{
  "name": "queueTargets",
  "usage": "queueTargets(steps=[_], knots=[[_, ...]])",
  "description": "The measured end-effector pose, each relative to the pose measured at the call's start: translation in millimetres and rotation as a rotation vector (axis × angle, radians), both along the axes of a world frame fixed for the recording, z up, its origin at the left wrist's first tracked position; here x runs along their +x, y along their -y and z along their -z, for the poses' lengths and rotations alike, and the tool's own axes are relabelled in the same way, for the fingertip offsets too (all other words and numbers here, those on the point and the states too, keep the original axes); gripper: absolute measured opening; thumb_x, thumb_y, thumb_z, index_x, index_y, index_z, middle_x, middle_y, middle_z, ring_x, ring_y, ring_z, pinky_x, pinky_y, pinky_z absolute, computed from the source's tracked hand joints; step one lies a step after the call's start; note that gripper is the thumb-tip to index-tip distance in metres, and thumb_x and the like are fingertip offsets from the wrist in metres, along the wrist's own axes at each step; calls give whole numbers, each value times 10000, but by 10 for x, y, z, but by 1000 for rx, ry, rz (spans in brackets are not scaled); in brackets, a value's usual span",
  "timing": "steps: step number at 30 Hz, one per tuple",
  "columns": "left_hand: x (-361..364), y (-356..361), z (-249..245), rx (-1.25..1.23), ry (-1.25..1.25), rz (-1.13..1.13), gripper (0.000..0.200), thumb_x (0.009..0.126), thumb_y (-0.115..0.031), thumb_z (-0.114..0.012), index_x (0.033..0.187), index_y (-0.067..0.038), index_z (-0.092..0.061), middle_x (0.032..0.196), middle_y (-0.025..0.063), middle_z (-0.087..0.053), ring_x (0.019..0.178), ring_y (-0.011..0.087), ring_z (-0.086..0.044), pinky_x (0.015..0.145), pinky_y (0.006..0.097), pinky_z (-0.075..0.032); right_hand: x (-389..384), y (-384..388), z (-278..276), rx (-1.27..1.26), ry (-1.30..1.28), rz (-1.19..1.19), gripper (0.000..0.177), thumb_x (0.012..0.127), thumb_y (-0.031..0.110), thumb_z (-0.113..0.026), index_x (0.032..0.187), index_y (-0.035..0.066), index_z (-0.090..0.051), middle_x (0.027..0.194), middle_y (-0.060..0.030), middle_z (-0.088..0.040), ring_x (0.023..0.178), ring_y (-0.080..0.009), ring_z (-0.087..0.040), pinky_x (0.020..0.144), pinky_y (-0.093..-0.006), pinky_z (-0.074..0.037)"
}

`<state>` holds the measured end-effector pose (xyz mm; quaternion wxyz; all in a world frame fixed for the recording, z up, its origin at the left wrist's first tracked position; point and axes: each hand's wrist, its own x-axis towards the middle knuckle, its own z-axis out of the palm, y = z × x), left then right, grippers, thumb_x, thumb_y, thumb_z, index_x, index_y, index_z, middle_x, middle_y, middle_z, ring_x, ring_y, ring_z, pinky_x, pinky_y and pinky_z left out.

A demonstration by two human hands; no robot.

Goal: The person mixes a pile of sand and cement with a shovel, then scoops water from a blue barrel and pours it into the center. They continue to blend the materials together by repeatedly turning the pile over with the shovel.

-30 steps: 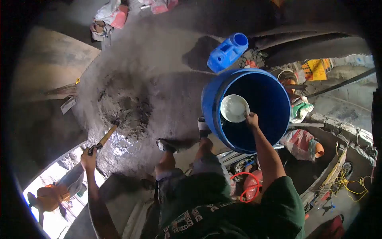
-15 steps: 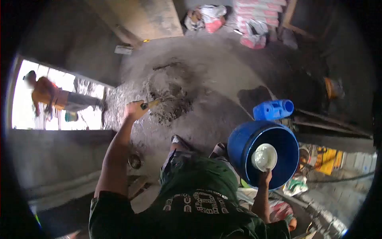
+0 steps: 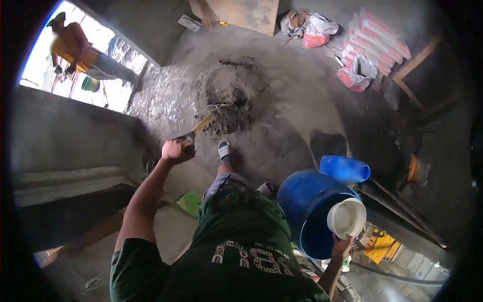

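My left hand [image 3: 176,151] is closed around the black grip of a shovel [image 3: 205,122] with a yellowish shaft. The shovel's far end meets a mound of wet grey mortar [image 3: 226,88] on the floor, where its blade is partly hidden. Over on the other side, my right hand [image 3: 342,246] grips the rim of a white plastic tub [image 3: 347,216]. This tub is tilted so its inside faces me, and it overlaps the mouth of a large blue drum [image 3: 294,196].
A blue jerrycan [image 3: 344,169] lies beside the drum. Stacked pink-and-white bags [image 3: 375,43] and an opened bag [image 3: 358,74] are at the back right. A board [image 3: 246,12] leans at the back. In the bright doorway stands another person [image 3: 78,45] near a green bucket [image 3: 90,84].
The white tub has come up from inside the drum towards its right rim. My left hand still holds the shovel. My view has turned and shifted.
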<state>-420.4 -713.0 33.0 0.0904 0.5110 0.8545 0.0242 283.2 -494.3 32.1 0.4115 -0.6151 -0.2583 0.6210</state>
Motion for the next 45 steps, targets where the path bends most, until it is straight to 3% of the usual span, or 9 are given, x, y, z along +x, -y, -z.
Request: queueTargets(steps=[6, 12, 16, 20, 25, 29, 31, 39, 45], knots=[[-290, 643, 365, -2, 118, 46, 335, 724, -459, -664, 799, -139, -597, 745, 53, -617, 732, 264, -638, 658, 415, -498, -1098, -695, -56, -31, -18, -173, 656, 829, 271, -556, 1411, 142, -282, 1399, -142, -358, 1236, -356, -417, 924, -518, -448], [-714, 697, 307, 43, 114, 128, 385, 726, -503, -664, 793, -133, -581, 788, 35, -609, 737, 223, -629, 674, 369, -486, -2882, -1139, 521, -104, -173, -299, 672, 798, 255, -595, 1395, 134, -312, 1383, -130, -386, 1219, -344, -429, 937, -531, -434], [-1106, 799, 221, 121, 164, 160, 321, 718, -441, -659, 725, -143, -542, 664, 18, -556, 648, 203, -608, 627, 346, -480, -4465, -1142, 755, -206, -113, -430, 678, 808, 345, -570, 1383, 72, -335, 1356, -132, -428, 1220, -332, -449, 949, -517, -444], [-1507, 1021, 258, 146, 195, 147, 343, 708, -458, -687, 778, -148, -558, 687, 0, -548, 651, 182, -594, 591, 323, -469, -5646, -1283, 1417, -349, -172, -445, 662, 773, 279, -610, 1364, 116, -358, 1348, -133, -426, 1202, -327, -452, 915, -540, -452], [-1860, 949, 216, 170, 210, 143, 353, 739, -483, -649, 810, -147, -568, 678, -4, -542, 637, 172, -583, 617, 312, -470, -7019, -1220, 1750, -342, 170, -655, 584, 776, 319, -611, 1300, 158, -409, 1239, -132, -467, 1102, -299, -508, 848, -493, -478], [-2229, 849, 72, 283, 199, 107, 290, 756, -414, -632, 706, -147, -531, 623, -5, -520, 583, 168, -574, 566, 307, -458, -8024, -1194, 1737, -242, 405, -891, 696, 751, 403, -624, 1340, 177, -329, 1259, -121, -440, 1108, -284, -484, 823, -462, -474], [-2287, 878, 102, 275, 211, 132, 296, 752, -417, -632, 697, -147, -523, 614, -7, -507, 570, 168, -563, 556, 304, -450, -8433, -1250, 1838, -231, 497, -947, 585, 725, 391, -632, 1229, 171, -432, 1174, -92, -482, 1005, -259, -529, 773, -454, -494], [-2314, 1119, 188, 291, 188, 115, 288, 727, -408, -643, 685, -153, -514, 608, -16, -489, 554, 149, -539, 546, 287, -433, -9524, -1273, 1778, -158, 553, -996, 664, 739, 432, -629, 1296, 170, -379, 1246, -99, -465, 1047, -294, -522, 817, -479, -466], [-2364, 1113, 209, 286, 197, 96, 280, 716, -403, -643, 686, -160, -506, 601, -23, -468, 563, 134, -532, 539, 274, -416, -9715, -1227, 1877, -97, 517, -999, 705, 741, 444, -647, 1320, 175, -348, 1260, -111, -451, 1105, -297, -490, 862, -492, -437]])
